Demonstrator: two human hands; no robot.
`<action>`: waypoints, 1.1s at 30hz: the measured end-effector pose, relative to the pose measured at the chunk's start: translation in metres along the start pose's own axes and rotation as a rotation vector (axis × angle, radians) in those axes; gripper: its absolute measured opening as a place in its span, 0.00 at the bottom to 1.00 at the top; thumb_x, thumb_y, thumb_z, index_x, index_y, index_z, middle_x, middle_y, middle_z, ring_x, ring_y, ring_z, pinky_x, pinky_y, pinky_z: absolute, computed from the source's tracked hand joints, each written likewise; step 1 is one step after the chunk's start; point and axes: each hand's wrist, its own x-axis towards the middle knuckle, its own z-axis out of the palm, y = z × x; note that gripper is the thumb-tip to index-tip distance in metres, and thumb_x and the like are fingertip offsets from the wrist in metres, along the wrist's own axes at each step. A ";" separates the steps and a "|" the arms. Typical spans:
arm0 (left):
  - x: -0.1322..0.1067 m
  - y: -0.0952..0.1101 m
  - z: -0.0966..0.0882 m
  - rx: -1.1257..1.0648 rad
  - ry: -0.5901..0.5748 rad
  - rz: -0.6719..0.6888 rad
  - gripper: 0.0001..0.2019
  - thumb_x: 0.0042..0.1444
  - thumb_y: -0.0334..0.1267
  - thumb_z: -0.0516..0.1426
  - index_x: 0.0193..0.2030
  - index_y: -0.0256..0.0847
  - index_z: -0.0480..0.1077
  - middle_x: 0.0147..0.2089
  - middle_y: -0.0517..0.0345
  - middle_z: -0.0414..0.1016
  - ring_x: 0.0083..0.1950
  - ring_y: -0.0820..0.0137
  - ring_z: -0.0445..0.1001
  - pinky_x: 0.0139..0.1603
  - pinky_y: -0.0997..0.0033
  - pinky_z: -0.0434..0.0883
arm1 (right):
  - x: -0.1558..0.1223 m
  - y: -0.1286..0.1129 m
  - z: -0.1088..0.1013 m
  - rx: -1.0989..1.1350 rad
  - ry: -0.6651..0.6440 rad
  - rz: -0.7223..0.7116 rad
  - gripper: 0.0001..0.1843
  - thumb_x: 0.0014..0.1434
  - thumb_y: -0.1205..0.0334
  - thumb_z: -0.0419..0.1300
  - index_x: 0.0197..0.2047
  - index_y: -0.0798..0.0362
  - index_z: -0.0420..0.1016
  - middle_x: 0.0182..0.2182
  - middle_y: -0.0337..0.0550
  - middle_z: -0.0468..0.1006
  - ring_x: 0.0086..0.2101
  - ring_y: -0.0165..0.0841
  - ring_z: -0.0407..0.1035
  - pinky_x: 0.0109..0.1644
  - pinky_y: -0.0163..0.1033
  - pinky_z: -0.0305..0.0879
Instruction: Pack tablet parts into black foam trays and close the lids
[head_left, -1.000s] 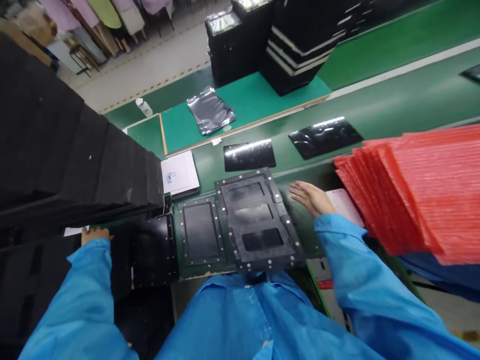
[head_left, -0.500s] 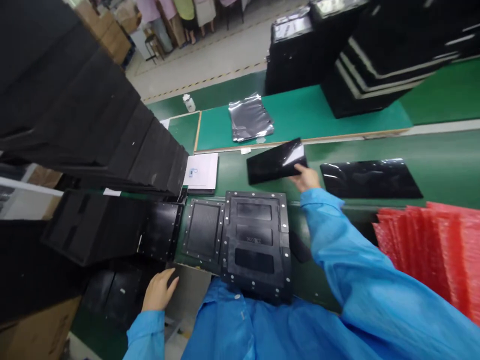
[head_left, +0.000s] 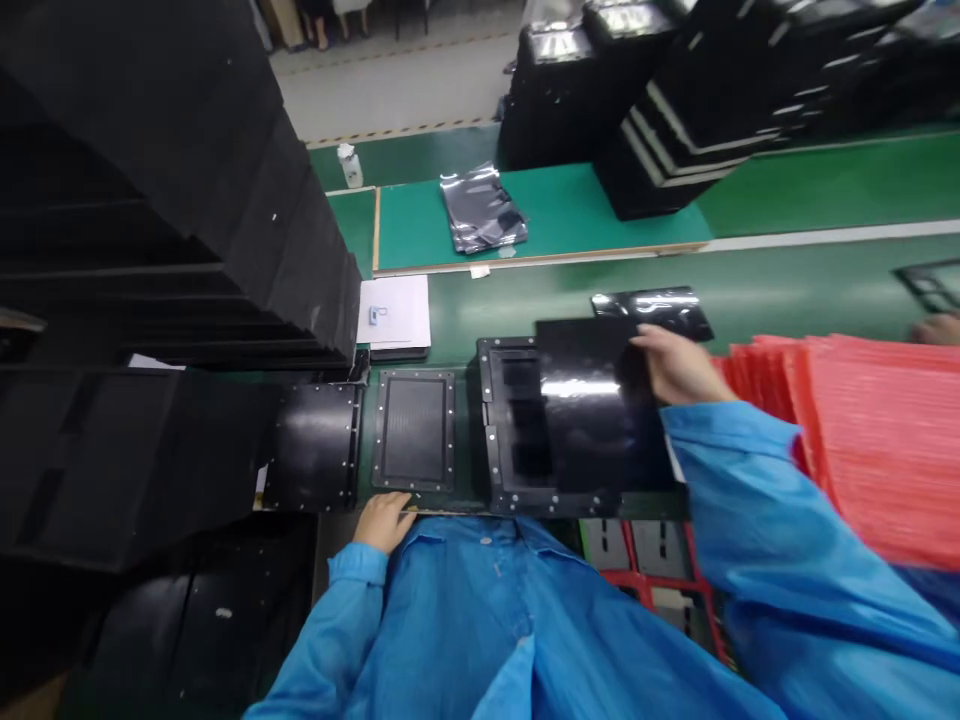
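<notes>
My right hand grips the far right edge of a glossy black panel and holds it over the right side of a black fixture tray studded with screws. My left hand rests at the near edge of the bench, just below a smaller black fixture; its fingers are curled and hold nothing that I can see. A second glossy black panel lies on the green conveyor belt just beyond my right hand.
A leaning stack of black foam trays fills the left. Red bubble-wrap sheets are piled at the right. A silver bag, a small bottle, a white sheet and black tray stacks lie beyond. Another person's hand shows at far right.
My right hand picked up a black panel from the belt and brought it back over the fixture tray. My left hand moved right to the bench's near edge.
</notes>
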 end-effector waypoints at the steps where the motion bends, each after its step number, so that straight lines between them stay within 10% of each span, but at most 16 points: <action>1: 0.001 -0.008 -0.001 -0.004 0.004 0.030 0.15 0.58 0.37 0.54 0.51 0.42 0.74 0.51 0.49 0.77 0.52 0.59 0.75 0.56 0.58 0.70 | -0.011 0.010 0.014 -0.010 -0.008 0.087 0.10 0.49 0.78 0.55 0.29 0.54 0.72 0.29 0.40 0.78 0.39 0.31 0.73 0.49 0.37 0.67; 7: -0.003 -0.037 -0.011 -0.043 0.031 0.166 0.16 0.57 0.38 0.55 0.51 0.41 0.73 0.52 0.47 0.76 0.53 0.57 0.74 0.56 0.55 0.68 | -0.027 0.031 0.049 -0.215 -0.051 -0.012 0.05 0.51 0.70 0.58 0.29 0.52 0.74 0.24 0.39 0.76 0.36 0.37 0.73 0.47 0.44 0.69; 15: 0.014 0.007 -0.023 -0.283 0.040 0.345 0.21 0.57 0.49 0.56 0.54 0.42 0.71 0.54 0.48 0.74 0.57 0.57 0.71 0.61 0.54 0.65 | -0.077 0.096 0.005 -0.898 -0.130 -0.521 0.24 0.55 0.53 0.56 0.53 0.51 0.73 0.60 0.52 0.65 0.60 0.51 0.57 0.65 0.57 0.51; 22: 0.068 0.097 0.013 -0.771 0.004 0.289 0.44 0.55 0.52 0.57 0.71 0.37 0.41 0.73 0.44 0.41 0.74 0.59 0.41 0.72 0.56 0.45 | -0.165 0.178 -0.039 -0.398 0.008 -0.179 0.37 0.58 0.40 0.52 0.66 0.48 0.58 0.64 0.47 0.61 0.64 0.42 0.52 0.68 0.52 0.47; 28: 0.057 0.120 0.037 -0.810 0.004 0.026 0.41 0.61 0.48 0.51 0.72 0.41 0.29 0.75 0.50 0.35 0.74 0.66 0.39 0.73 0.60 0.42 | -0.147 0.189 -0.061 -0.024 -0.320 0.035 0.44 0.53 0.39 0.59 0.69 0.43 0.52 0.67 0.39 0.54 0.66 0.40 0.45 0.69 0.49 0.42; 33: 0.075 0.136 0.009 -0.835 0.129 -0.035 0.44 0.54 0.44 0.57 0.71 0.37 0.38 0.72 0.46 0.47 0.72 0.62 0.48 0.71 0.59 0.48 | -0.115 0.181 -0.062 0.075 -0.513 0.086 0.52 0.48 0.40 0.64 0.70 0.45 0.47 0.67 0.42 0.52 0.66 0.43 0.47 0.69 0.50 0.45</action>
